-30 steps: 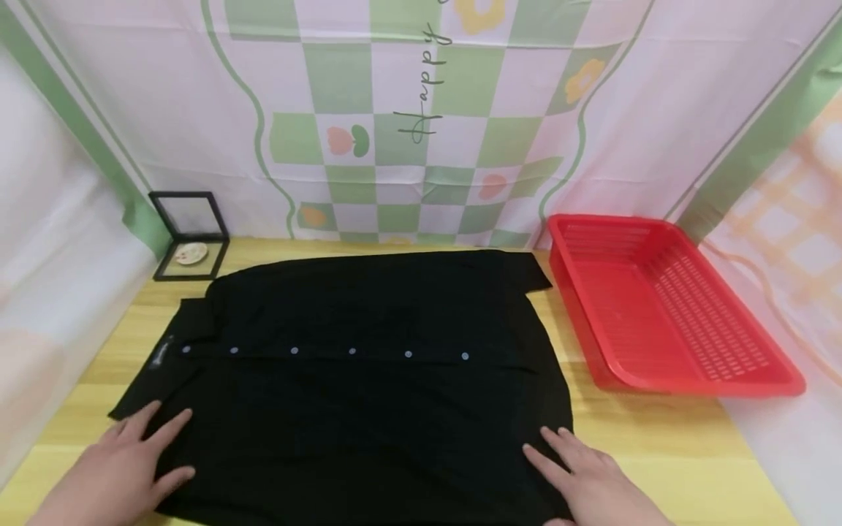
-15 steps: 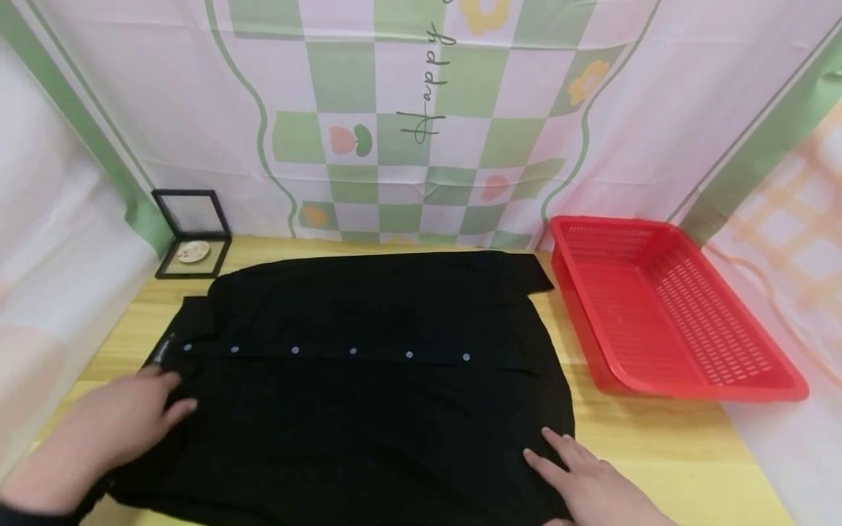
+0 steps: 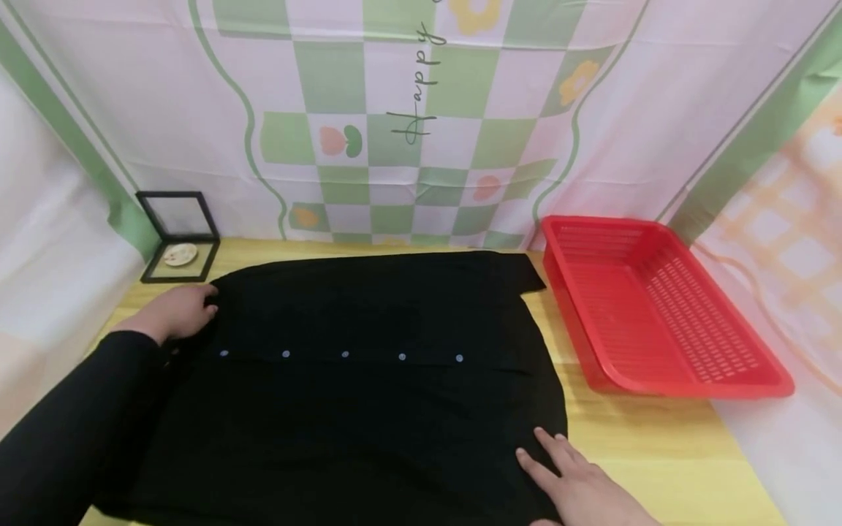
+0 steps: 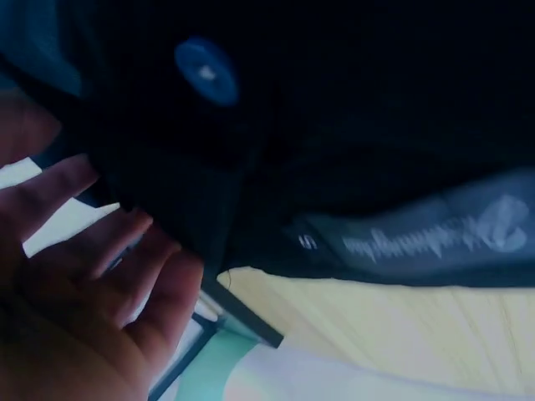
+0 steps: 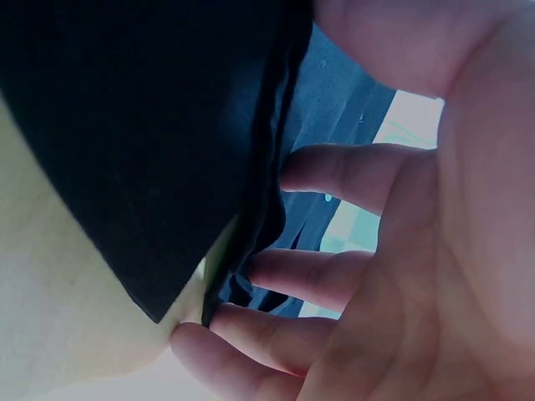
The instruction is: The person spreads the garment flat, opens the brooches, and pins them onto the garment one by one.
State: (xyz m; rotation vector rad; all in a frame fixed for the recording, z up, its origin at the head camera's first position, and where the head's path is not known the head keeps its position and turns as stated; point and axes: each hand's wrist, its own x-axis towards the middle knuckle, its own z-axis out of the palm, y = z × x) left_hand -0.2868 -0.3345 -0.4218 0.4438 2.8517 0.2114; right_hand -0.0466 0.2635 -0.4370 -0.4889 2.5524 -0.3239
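Note:
A black button-up shirt [image 3: 368,409] lies sideways across the table, its collar end at left and its row of pale buttons running across the middle. My left hand [image 3: 180,310] touches the shirt's upper left edge by the collar, fingers loosely bent. In the left wrist view its fingers [image 4: 167,301] meet the collar edge near a button [image 4: 207,71] and a neck label [image 4: 426,230]. With spread fingers, my right hand [image 3: 585,482] rests on the lower right hem. The right wrist view has its fingers [image 5: 313,276] against the fabric edge.
A red plastic basket [image 3: 592,358] stands at the right of the wooden table [image 3: 658,438]. At the back left is a black frame-like stand [image 3: 177,237] with a small round disc [image 3: 180,254]. A patterned curtain [image 3: 395,175] hangs behind.
My left hand has moved up along the shirt's left side, from its lower left to the upper left edge; its dark sleeve now shows. The right hand stays in place.

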